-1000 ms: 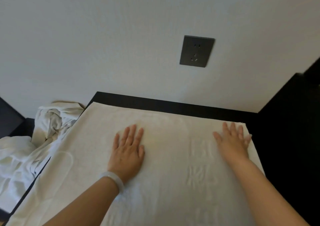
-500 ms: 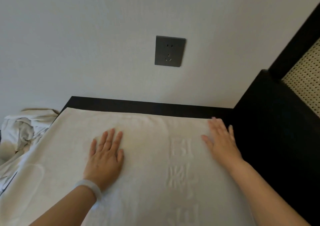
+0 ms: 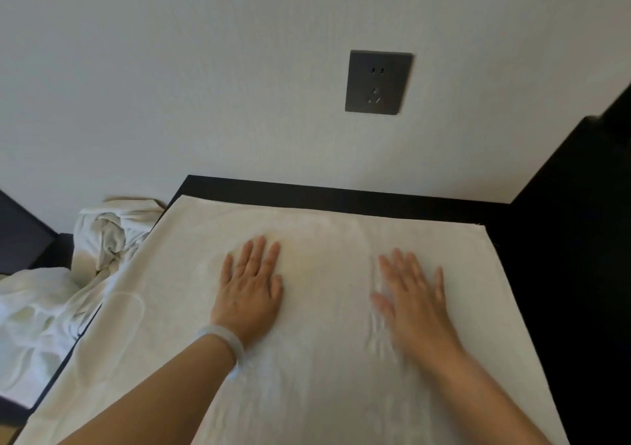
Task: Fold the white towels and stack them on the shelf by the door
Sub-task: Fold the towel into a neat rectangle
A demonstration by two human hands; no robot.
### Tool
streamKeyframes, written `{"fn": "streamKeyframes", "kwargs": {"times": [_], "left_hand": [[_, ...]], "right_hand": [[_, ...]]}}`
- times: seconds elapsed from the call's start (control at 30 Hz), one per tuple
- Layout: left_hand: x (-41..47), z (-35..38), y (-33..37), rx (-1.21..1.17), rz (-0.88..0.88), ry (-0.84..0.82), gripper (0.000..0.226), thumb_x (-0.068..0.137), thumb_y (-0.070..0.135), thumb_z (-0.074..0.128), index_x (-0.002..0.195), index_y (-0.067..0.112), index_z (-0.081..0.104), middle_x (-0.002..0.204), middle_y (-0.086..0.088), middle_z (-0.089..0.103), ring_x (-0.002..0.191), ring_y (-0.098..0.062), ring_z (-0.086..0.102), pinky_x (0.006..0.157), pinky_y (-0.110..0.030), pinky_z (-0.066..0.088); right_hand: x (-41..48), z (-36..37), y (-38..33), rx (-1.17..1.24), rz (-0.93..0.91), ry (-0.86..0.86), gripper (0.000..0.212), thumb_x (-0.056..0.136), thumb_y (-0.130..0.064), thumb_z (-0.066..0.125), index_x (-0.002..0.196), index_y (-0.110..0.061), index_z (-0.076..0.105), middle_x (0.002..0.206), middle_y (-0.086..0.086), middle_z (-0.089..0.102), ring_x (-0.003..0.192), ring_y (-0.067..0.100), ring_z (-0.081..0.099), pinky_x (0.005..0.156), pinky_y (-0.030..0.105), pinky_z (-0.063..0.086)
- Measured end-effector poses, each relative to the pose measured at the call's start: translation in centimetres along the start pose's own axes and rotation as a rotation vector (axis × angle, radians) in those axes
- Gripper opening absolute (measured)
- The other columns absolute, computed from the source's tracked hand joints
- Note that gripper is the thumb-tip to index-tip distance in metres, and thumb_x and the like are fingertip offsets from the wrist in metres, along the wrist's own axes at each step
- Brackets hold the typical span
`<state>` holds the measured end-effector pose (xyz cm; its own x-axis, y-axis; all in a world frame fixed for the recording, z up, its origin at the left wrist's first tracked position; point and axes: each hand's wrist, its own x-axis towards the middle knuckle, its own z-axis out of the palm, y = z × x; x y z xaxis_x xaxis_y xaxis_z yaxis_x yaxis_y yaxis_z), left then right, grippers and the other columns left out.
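A white towel (image 3: 317,397) lies spread flat over a black tabletop (image 3: 341,196), filling the middle and lower part of the frame, with only a dark strip of the top showing along its far edge under the wall. The left hand (image 3: 251,287) rests palm down on the towel left of centre, fingers straight and close together, holding nothing; a pale bracelet (image 3: 222,342) circles its wrist. It lies on much the same patch of cloth as half a second ago. The right hand (image 3: 413,296) is also flat on the towel with its fingers spread and nothing in its grasp, but it is blurred and has come in from the towel's far right edge, where it lay in both earlier frames, so the gap between the two hands is narrower. Small ripples and raised lettering in the cloth show just beside its thumb. The view has swung as well: the grey wall socket (image 3: 378,82) now sits right of centre, the crumpled heap of white linen (image 3: 102,240) at the left edge shows more fully, and the woven panel seen at the upper right half a second ago is out of frame, leaving dark furniture (image 3: 577,246) there.
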<state>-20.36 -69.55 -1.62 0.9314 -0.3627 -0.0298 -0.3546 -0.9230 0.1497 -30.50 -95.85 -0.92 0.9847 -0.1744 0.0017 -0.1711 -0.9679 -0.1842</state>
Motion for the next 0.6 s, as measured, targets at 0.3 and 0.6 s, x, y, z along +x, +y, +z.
{"fn": "streamKeyframes", "kwargs": {"times": [0.3, 0.6], "left_hand": [[-2.7, -2.5, -3.5, -0.43, 0.027, 0.01, 0.079, 0.083, 0.074, 0.009, 0.153, 0.038, 0.02, 0.163, 0.012, 0.004, 0.149, -0.004, -0.009, 0.12, -0.031, -0.012], [-7.4, -2.3, -8.1, -0.015, -0.067, -0.22, 0.073, 0.072, 0.078, -0.014, 0.141, 0.058, -0.025, 0.153, 0.018, -0.036, 0.143, -0.017, -0.033, 0.114, -0.061, -0.011]], "right_hand": [[-7.8, 2.6, -3.1, -0.074, 0.24, 0.056, 0.079, 0.097, -0.066, 0.01, 0.145, -0.017, 0.049, 0.152, 0.008, 0.045, 0.141, 0.035, 0.031, 0.115, 0.057, 0.008], [-7.2, 2.1, -3.3, -0.109, 0.258, -0.012, 0.077, 0.097, -0.065, 0.006, 0.153, -0.021, 0.036, 0.16, 0.004, 0.03, 0.147, 0.032, 0.025, 0.118, 0.059, 0.009]]}}
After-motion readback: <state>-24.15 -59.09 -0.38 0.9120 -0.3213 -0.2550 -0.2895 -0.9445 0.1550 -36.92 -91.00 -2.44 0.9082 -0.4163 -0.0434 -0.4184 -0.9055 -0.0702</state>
